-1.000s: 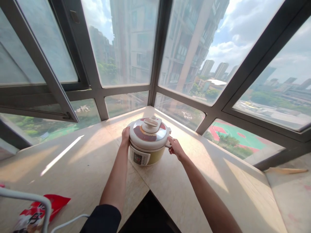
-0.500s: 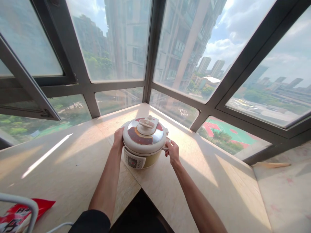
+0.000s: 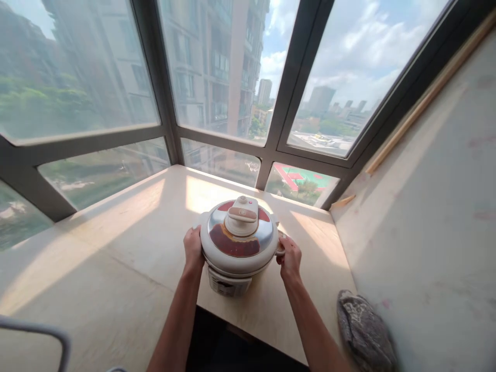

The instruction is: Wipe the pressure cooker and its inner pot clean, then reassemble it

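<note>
A white electric pressure cooker (image 3: 238, 247) with a red and silver lid and a round top knob is at the near edge of a pale marble window counter (image 3: 127, 243). My left hand (image 3: 192, 250) is closed on the cooker's left side handle. My right hand (image 3: 290, 257) is closed on its right side handle. The cooker's control panel faces me, partly hidden under the lid's rim. Whether the base rests on the counter or is held just above it I cannot tell.
Large windows (image 3: 217, 72) with dark frames wrap the counter's far side. A pale wall (image 3: 434, 196) stands at the right. A crumpled grey cloth (image 3: 364, 333) lies on the counter near the wall. A grey metal tube (image 3: 34, 333) crosses the bottom left corner.
The cooker, gripped by both hands, has come toward me and to the right along the counter. My view has swung right, so the wall and grey cloth appear and the red bag is gone.
</note>
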The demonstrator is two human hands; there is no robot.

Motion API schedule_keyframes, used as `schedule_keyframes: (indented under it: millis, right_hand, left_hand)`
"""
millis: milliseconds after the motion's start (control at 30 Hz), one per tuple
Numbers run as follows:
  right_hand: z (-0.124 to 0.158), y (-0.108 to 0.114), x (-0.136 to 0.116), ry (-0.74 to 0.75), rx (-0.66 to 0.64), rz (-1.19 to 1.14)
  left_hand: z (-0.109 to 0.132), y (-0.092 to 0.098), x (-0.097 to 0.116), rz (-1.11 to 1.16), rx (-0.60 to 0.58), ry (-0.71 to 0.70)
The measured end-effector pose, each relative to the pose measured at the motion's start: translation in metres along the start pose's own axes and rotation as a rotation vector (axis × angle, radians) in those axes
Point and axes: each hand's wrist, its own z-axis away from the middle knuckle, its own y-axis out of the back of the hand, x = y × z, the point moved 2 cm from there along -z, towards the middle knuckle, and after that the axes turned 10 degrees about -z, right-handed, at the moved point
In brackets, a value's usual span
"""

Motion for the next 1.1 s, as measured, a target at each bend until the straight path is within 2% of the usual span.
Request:
schedule_keyframes:
  millis: [100,167,267,367,500,667,800,1100]
  right_hand:
    - [0.001,0.051,-0.023,0.029,0.128,-0.048]
    - [0.002,0.082,-0.038,0.078,0.167,-0.039]
    - [0.004,0.12,-0.058,0.143,0.159,0.024]
    - [0.007,0.142,-0.067,0.138,0.093,0.069]
    - [0.008,0.148,-0.062,0.111,0.003,0.045]
    - [0.008,0.144,-0.047,0.164,0.008,-0.056]
    - [0.009,0.145,-0.042,0.195,0.051,-0.097]
    - [0.008,0.153,-0.035,0.165,0.052,-0.089]
  left_hand:
    - [0.043,-0.036,-0.004,0.012,-0.134,0.062]
    - [0.071,-0.057,-0.005,0.027,-0.184,0.062]
    - [0.104,-0.079,-0.006,0.078,-0.256,0.066]
    - [0.118,-0.089,-0.007,0.072,-0.295,0.06]
    - [0.113,-0.089,-0.012,0.012,-0.304,-0.005]
    - [0.103,-0.086,-0.026,0.012,-0.311,-0.113]
    - [0.099,-0.084,-0.031,0.0,-0.327,-0.108]
    - [0.093,-0.082,-0.038,0.044,-0.387,-0.107]
